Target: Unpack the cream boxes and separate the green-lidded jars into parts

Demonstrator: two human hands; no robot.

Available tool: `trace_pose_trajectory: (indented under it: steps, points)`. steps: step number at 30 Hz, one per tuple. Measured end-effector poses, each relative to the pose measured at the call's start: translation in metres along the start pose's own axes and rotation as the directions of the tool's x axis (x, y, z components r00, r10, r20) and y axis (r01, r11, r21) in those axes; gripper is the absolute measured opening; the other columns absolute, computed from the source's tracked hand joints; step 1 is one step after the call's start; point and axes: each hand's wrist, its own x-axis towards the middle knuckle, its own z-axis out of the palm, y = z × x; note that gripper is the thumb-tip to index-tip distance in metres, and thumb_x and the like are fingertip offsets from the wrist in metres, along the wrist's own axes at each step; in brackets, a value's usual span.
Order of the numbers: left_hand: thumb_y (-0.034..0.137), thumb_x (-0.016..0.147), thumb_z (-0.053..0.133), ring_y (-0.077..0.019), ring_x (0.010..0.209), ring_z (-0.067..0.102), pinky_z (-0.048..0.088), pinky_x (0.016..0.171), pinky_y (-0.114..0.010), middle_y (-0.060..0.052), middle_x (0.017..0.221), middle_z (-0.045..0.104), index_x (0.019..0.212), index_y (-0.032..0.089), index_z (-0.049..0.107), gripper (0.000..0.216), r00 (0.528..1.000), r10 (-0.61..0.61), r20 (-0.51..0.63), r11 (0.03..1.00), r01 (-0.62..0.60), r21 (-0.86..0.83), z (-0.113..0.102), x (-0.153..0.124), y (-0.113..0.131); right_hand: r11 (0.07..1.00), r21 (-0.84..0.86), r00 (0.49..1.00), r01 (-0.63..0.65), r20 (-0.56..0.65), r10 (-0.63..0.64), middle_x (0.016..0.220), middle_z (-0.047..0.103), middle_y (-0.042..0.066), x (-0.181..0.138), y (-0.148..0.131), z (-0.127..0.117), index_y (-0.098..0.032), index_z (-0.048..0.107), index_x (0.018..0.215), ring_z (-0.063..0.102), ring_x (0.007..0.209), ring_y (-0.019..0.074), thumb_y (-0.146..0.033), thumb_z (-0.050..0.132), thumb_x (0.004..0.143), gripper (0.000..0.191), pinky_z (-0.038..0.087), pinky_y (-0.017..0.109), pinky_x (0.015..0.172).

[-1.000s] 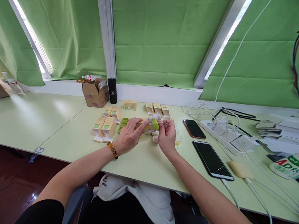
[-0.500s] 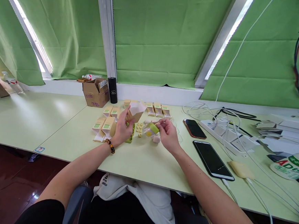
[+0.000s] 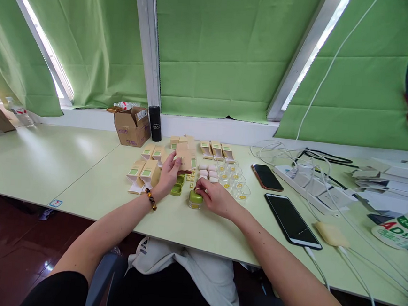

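Observation:
My left hand (image 3: 169,173) is closed around a small tan cardboard box (image 3: 184,158), held above the table. My right hand (image 3: 210,196) has its fingers on a small clear container with a green lid (image 3: 195,199), which stands at the table's near side. Between the hands lie green lids (image 3: 176,189), small yellow pieces (image 3: 192,177) and rows of pale pink blocks (image 3: 203,173). To the right of these are several clear cups (image 3: 241,191) with yellow marks. Open tan boxes (image 3: 150,173) stand left of my left hand.
Further boxes (image 3: 216,150) stand at the back. A carton (image 3: 132,126) and a black bottle (image 3: 154,123) are behind on the left. Two phones (image 3: 292,220), a power strip (image 3: 314,187) and loose cables lie on the right.
My right hand has brought the green-lidded container down onto the table, toward me and left. My left hand has turned the tan box, so its white inside no longer shows.

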Motion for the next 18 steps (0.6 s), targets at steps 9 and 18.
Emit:
trace_pose_trajectory:
  steps: [9, 18]
  points:
    - [0.064, 0.089, 0.072, -0.028, 0.105, 0.074, 0.062, 0.072, -0.037, -0.013, 0.124, 0.076, 0.117, 0.021, 0.066, 0.051, 0.99, -0.139, 0.017, 0.964, 0.139, -0.228, 0.001, 0.0, 0.003, 0.998, -0.06, 1.0, 0.014, 0.0, -0.014, 0.087, 0.073, 0.003, 0.0, 0.002, 0.002, -0.024, 0.055, 0.104, 0.065, 0.071, 0.0193, -0.021, 0.045, 0.104, 0.01, 0.038, 0.028, 0.065]
    - [0.052, 0.096, 0.066, -0.0248, 0.088, 0.076, 0.06, 0.077, -0.036, -0.018, 0.119, 0.078, 0.13, 0.015, 0.063, 0.05, 0.971, -0.208, 0.117, 0.913, 0.236, -0.333, 0.008, -0.004, 0.017, 0.997, -0.059, 0.998, 0.058, -0.034, -0.06, 0.096, 0.077, 0.005, -0.001, -0.003, -0.002, -0.024, 0.058, 0.109, 0.07, 0.082, 0.0229, -0.027, 0.047, 0.104, 0.012, 0.046, 0.034, 0.073]
